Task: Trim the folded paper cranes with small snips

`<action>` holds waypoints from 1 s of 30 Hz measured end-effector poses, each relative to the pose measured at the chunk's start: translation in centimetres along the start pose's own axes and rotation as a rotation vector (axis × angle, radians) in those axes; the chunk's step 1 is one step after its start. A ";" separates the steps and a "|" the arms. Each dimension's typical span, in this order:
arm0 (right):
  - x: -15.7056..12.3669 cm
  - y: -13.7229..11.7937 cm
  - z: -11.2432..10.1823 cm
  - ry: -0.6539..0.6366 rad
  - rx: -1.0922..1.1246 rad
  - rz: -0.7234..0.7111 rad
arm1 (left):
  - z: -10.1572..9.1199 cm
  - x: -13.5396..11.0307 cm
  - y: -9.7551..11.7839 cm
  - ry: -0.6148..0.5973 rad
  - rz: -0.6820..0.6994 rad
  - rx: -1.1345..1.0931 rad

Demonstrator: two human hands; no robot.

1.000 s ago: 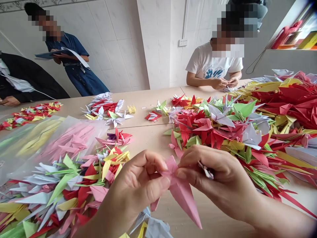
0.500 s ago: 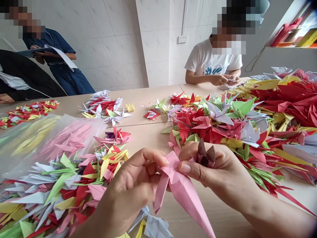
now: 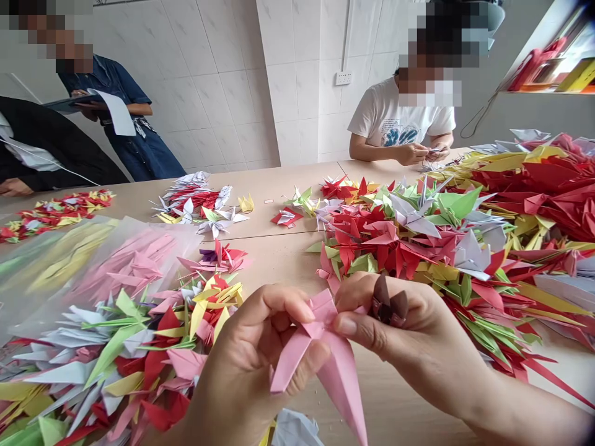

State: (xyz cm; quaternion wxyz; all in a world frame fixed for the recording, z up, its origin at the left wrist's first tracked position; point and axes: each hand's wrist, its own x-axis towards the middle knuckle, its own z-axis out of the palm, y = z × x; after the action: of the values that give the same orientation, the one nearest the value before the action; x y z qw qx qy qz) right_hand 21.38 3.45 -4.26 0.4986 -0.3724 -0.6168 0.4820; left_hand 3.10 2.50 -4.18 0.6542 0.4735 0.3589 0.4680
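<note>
A pink folded-paper piece (image 3: 341,371) with long pointed flaps is held in front of me, its longest point hanging down toward the table's near edge. My left hand (image 3: 260,341) pinches its left side, the thumb lying between two flaps. On the other side, my right hand (image 3: 395,322) grips the upper right part between thumb and forefinger. A dark brown folded-paper piece (image 3: 389,303) sits at the right hand's fingers, beside the knuckles; how it is fixed there I cannot tell. Below the left hand lies a pale blue folded paper (image 3: 296,427).
Heaps of coloured folded paper lie left (image 3: 125,365) and right (image 3: 418,229). Clear plastic bags (image 3: 186,241) hold more folded paper at the left. Across the table (image 3: 274,248), a person in a white shirt (image 3: 383,118) handles small paper. Another person (image 3: 134,124) stands holding a clipboard.
The pink piece has turned so its long point hangs more steeply. My left thumb has moved right, in between its flaps. The standing person's clipboard and paper have shifted right.
</note>
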 end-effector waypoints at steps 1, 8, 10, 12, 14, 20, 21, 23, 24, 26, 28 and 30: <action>0.1 -0.1 0.0 -0.009 0.028 0.017 | -0.1 0.0 0.0 -0.012 0.014 0.005; 0.3 0.1 -0.1 -0.010 0.198 0.108 | -0.2 0.4 -0.1 -0.044 0.063 -0.012; 0.3 0.2 -0.1 -0.025 0.269 0.122 | -0.2 0.4 -0.1 -0.071 0.049 -0.043; 0.3 0.3 -0.1 -0.050 0.336 0.142 | -0.2 0.5 -0.1 -0.103 0.023 -0.060; 0.3 0.4 -0.1 -0.071 0.383 0.161 | -0.2 0.5 -0.1 -0.115 0.027 -0.048; 0.2 0.6 -0.3 -0.100 0.410 0.209 | 0.4 0.3 -0.7 -0.011 0.146 -0.088; 0.2 0.7 -0.3 -0.103 0.409 0.230 | 0.5 0.2 -0.7 0.008 0.131 -0.100; 0.2 0.8 -0.4 -0.120 0.413 0.265 | 0.5 0.1 -0.6 0.032 0.097 -0.099; 0.2 0.9 -0.4 -0.133 0.419 0.273 | 0.4 0.1 -0.5 0.027 0.086 -0.088; 0.2 1.0 -0.5 -0.158 0.432 0.268 | 0.2 0.3 -0.3 -0.009 0.081 -0.059; 0.2 0.9 -0.5 -0.174 0.444 0.257 | 0.0 0.5 -0.2 -0.041 0.072 -0.053; 0.2 0.9 -0.5 -0.182 0.457 0.255 | 0.0 0.6 -0.3 -0.057 0.050 -0.078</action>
State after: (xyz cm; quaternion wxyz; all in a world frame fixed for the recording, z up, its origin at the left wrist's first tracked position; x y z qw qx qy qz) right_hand 21.75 4.00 -5.04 0.4477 -0.2800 -0.4824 0.6989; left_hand 3.35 3.06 -4.45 0.6703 0.4693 0.3098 0.4842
